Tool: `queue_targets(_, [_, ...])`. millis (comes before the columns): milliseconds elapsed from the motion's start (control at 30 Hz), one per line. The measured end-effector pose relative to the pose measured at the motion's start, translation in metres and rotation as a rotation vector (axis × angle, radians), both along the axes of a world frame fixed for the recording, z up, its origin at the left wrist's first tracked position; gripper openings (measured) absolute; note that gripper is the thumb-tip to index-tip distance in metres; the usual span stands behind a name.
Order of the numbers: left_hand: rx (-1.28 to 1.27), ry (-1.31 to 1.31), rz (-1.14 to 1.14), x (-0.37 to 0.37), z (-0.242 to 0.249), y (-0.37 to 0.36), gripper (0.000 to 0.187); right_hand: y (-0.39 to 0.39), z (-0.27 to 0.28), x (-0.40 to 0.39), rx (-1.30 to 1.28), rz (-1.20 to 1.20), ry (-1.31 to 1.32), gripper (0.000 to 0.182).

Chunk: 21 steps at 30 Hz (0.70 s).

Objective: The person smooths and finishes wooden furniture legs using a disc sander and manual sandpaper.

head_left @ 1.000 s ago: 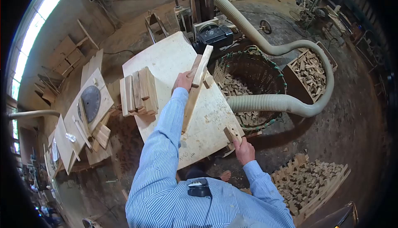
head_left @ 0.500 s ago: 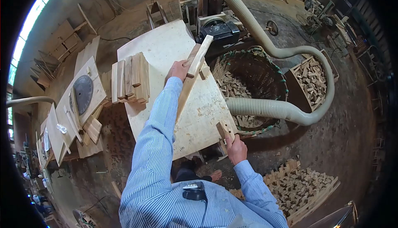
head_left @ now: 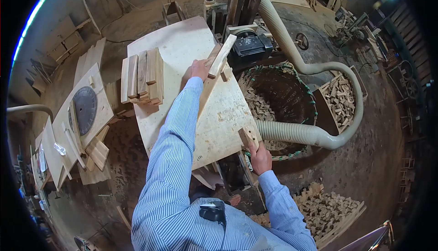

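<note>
Workshop floor, dusty and strewn with offcuts, surrounds a pale plywood table [head_left: 182,50] at the centre of the frame. We see our left hand [head_left: 197,70] at upper centre, closed around long wooden slats [head_left: 218,64] that lie tilted across the tabletop, their far ends pointing toward a dark motor [head_left: 251,46] just beyond the table edge. Our right hand [head_left: 261,153], at lower centre, grips a short wood block [head_left: 247,138] standing at the table's near right corner. A stack [head_left: 142,81] of cut boards rests on the table's left side, well apart from both hands. To the right of the table stands a woven basket [head_left: 292,75] partly filled with small blocks; a ribbed hose [head_left: 319,132] curves around its far side and across its near rim. A crate [head_left: 340,98] of offcuts sits further right. At left, a saw blade [head_left: 85,109] lies flat on a board. A heap [head_left: 328,207] of blocks fills the lower right.
</note>
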<state>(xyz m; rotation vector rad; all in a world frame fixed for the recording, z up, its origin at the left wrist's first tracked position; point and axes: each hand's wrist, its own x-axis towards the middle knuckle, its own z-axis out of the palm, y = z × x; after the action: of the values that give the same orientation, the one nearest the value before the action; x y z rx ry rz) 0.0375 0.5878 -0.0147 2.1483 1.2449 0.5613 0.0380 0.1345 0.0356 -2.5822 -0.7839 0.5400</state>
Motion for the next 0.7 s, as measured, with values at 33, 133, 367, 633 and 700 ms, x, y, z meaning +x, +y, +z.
queue_targets(33, [0.009, 0.007, 0.002, 0.001, 0.001, 0.003, 0.040, 0.005, 0.000, 0.001, 0.009, -0.014, 0.014, 0.058])
queue_targets(133, [0.024, 0.015, 0.002, 0.004, -0.001, 0.014, 0.040, 0.013, -0.002, 0.002, 0.001, -0.030, 0.019, 0.060])
queue_targets(367, [0.003, 0.015, 0.031, 0.002, -0.011, 0.000, 0.041, -0.001, 0.000, -0.003, 0.004, -0.041, 0.021, 0.062])
queue_targets(633, [-0.072, -0.046, 0.033, -0.015, 0.001, -0.061, 0.041, -0.053, 0.004, -0.015, -0.042, -0.060, 0.030, 0.063])
queue_targets(700, [-0.050, -0.051, 0.037, -0.020, 0.004, -0.075, 0.040, -0.065, 0.005, -0.018, -0.074, -0.059, 0.039, 0.062])
